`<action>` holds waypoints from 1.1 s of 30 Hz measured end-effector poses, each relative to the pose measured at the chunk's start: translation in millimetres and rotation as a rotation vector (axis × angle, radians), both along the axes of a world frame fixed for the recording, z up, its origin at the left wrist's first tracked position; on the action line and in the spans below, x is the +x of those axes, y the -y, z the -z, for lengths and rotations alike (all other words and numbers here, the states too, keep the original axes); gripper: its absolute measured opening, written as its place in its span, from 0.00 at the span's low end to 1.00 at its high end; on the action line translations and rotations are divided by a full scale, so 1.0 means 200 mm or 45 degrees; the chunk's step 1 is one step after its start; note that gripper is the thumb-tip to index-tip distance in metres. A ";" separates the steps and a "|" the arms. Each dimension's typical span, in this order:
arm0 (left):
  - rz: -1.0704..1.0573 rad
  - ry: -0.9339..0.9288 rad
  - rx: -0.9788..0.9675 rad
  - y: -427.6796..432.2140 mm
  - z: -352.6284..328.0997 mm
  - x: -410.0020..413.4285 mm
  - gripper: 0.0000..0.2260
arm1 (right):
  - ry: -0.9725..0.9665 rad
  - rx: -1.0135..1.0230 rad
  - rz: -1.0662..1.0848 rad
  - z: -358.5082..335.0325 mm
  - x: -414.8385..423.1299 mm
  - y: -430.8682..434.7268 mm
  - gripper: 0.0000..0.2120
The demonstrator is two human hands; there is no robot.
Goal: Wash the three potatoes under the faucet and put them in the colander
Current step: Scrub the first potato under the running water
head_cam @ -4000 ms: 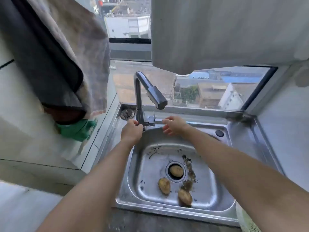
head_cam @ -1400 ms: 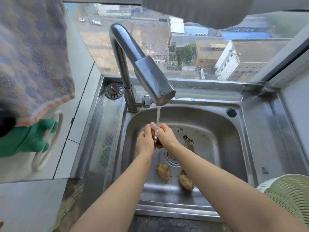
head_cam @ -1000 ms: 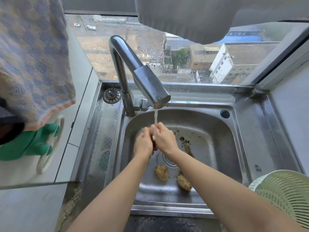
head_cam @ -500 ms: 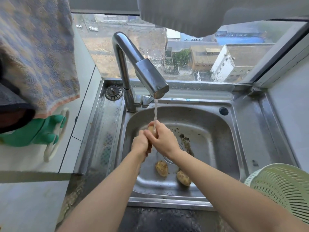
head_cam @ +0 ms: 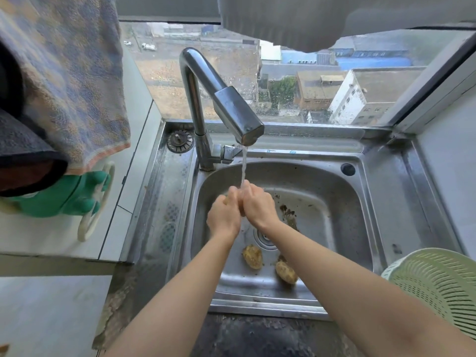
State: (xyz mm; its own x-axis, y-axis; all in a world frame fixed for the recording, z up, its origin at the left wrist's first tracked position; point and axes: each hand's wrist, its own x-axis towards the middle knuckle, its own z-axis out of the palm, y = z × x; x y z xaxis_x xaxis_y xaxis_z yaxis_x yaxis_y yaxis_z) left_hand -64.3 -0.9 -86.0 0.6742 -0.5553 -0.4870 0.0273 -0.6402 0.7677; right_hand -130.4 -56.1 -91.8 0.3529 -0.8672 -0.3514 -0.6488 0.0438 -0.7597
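Observation:
Water runs from the chrome faucet (head_cam: 233, 109) onto my two hands, held together over the steel sink (head_cam: 342, 207). My left hand (head_cam: 224, 217) and my right hand (head_cam: 257, 207) are curled round one potato (head_cam: 240, 202), almost wholly hidden between them. Two muddy potatoes lie on the sink floor below my forearms, one (head_cam: 253, 256) near the drain and one (head_cam: 286, 272) to its right. The pale green colander (head_cam: 438, 282) stands at the sink's right front corner and holds nothing that I can see.
Dirt streaks (head_cam: 288, 215) lie beside the drain (head_cam: 264, 238). A sink strainer plug (head_cam: 179, 140) sits on the ledge left of the faucet. A checked towel (head_cam: 72, 73) and green rubber gloves (head_cam: 64, 194) hang at the left. A window (head_cam: 296, 81) stands behind the sink.
Since four seconds ago the water has been turned on and one potato lifted from the drain. Over the last second my hands keep rubbing it under the stream, barely shifting.

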 end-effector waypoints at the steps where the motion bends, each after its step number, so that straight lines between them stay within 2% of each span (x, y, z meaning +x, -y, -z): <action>1: -0.073 -0.088 0.026 0.01 0.00 0.03 0.27 | 0.041 -0.061 -0.080 0.00 -0.01 -0.02 0.20; 3: -0.172 -0.325 0.085 0.02 0.00 0.08 0.25 | 0.114 -0.146 -0.220 0.01 -0.04 -0.06 0.20; 4: -0.144 -0.340 0.099 0.02 -0.01 0.08 0.26 | 0.111 -0.150 -0.205 0.01 -0.04 -0.05 0.21; 6: 0.022 -0.125 0.091 0.03 -0.02 0.05 0.31 | 0.031 -0.073 -0.068 0.00 -0.03 -0.01 0.23; 8: 0.113 0.105 0.040 0.02 -0.04 0.02 0.28 | -0.019 0.000 0.027 0.00 -0.02 0.00 0.26; 11: 0.070 0.104 -0.056 0.03 -0.02 0.04 0.21 | 0.264 0.040 0.007 0.04 -0.04 -0.02 0.21; 13: 0.060 0.063 -0.121 0.04 0.00 0.06 0.17 | 0.501 0.227 -0.020 0.05 -0.07 -0.02 0.15; 15: 0.072 -0.026 -0.130 0.04 0.03 0.06 0.13 | 0.586 0.441 -0.122 0.04 -0.10 -0.01 0.10; 16: 0.066 -0.094 -0.144 0.04 0.02 0.05 0.12 | 0.560 0.454 -0.167 0.04 -0.10 -0.01 0.12; 18: 0.023 -0.231 -0.159 0.04 0.01 0.03 0.10 | 0.453 0.313 -0.194 0.04 -0.08 -0.01 0.16; 21: -0.049 -0.376 -0.183 0.04 -0.01 0.01 0.09 | 0.391 0.152 -0.128 0.04 -0.07 -0.02 0.17; 24: -0.106 -0.433 -0.189 0.05 -0.02 0.02 0.11 | 0.596 0.365 -0.198 0.01 -0.10 0.00 0.15; 26: -0.119 -0.454 -0.209 0.05 -0.02 0.01 0.13 | 0.619 0.408 -0.239 0.00 -0.12 0.01 0.14; 28: -0.078 -0.436 -0.234 0.04 -0.02 -0.03 0.11 | 0.582 0.369 -0.079 0.00 -0.08 0.01 0.10; 30: -0.062 -0.447 -0.278 0.05 -0.03 -0.07 0.09 | 0.538 0.322 0.201 -0.02 -0.02 0.01 0.11; 31: -0.079 -0.448 -0.289 0.06 -0.04 -0.08 0.09 | 0.556 0.346 0.255 -0.03 -0.01 0.01 0.12; 33: -0.139 -0.406 -0.262 0.06 -0.04 -0.04 0.09 | 0.638 0.475 0.095 -0.06 -0.03 0.00 0.12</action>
